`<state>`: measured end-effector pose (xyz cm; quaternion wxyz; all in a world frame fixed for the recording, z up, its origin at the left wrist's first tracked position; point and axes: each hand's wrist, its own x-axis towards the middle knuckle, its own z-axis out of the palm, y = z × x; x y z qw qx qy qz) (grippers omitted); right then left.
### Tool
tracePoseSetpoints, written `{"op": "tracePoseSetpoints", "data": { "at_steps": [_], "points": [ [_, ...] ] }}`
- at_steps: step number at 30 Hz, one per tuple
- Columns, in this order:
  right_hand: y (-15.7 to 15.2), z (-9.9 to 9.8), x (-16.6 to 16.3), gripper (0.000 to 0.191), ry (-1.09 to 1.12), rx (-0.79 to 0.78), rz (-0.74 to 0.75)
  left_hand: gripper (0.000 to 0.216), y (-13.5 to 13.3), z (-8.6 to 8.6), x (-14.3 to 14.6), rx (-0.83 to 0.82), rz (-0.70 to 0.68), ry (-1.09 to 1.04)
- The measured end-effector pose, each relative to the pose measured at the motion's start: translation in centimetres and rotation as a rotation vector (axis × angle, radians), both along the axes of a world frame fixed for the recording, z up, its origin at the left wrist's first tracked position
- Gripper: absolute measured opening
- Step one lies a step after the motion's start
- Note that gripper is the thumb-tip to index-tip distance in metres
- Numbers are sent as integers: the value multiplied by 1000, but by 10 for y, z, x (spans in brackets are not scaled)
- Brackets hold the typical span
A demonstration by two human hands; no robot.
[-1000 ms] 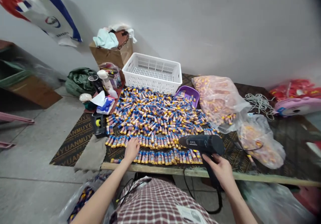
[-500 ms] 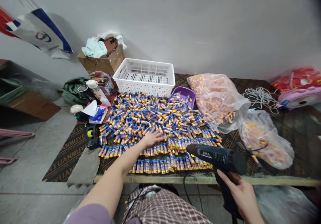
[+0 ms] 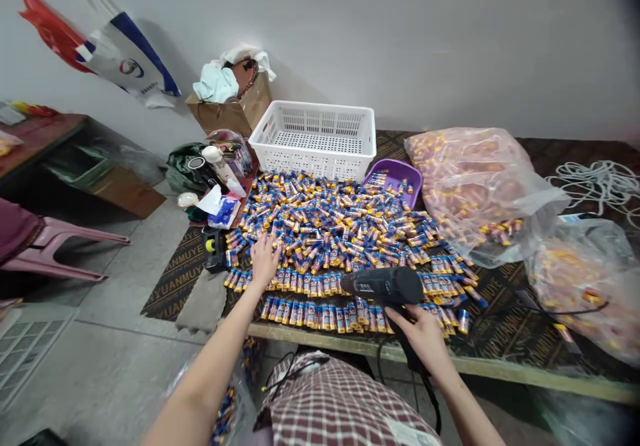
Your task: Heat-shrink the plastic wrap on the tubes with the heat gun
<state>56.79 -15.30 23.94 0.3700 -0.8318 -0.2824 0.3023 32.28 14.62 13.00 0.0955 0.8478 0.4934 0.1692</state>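
A big heap of small blue-and-yellow labelled tubes covers the low table, with two neat rows along its near edge. My left hand lies open and flat on the tubes at the left end of the back row. My right hand is closed round the grip of a black heat gun, whose barrel points left just above the rows. Its cord hangs down under the table edge.
A white plastic basket stands behind the heap, a purple scoop beside it. Clear bags of tubes lie to the right, with white cord. Bottles, a tape roll and a brown box crowd the left; a pink chair stands further left.
My left hand has slid back from the middle of the heap to the left end of the rows. The heat gun has moved left and slightly up over the rows.
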Motion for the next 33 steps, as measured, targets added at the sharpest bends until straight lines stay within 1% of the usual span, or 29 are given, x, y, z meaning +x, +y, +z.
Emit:
{"op": "tracePoseSetpoints", "data": {
  "at_steps": [4, 7, 9, 12, 17, 20, 24, 30, 33],
  "points": [
    [20, -5, -17, 38, 38, 12, 98, 42, -23, -9, -79, -7, 208, 9],
    [30, -11, -26, 38, 50, 27, 146, 42, -42, -18, -132, -21, 358, 16],
    [37, -14, -32, 38, 52, 36, 174, 41, -53, -26, -161, -36, 446, 16],
    [51, -17, -41, 40, 63, 44, 229, 41, -65, -35, -192, -65, 525, -3],
    [76, -13, -63, 42, 78, 54, 300, 40, -76, -38, -220, -104, 556, -11],
    [91, -12, -77, 42, 87, 90, 316, 38, -80, -38, -232, -94, 577, -18],
    [112, -13, -93, 43, 96, 88, 349, 36, -86, -41, -251, -80, 592, -31],
    [148, -14, -117, 44, 67, 71, 454, 33, -96, -49, -277, -81, 656, -36],
    [172, -15, -134, 42, 75, 113, 522, 32, -103, -52, -286, -86, 673, -39]
  ]
}}
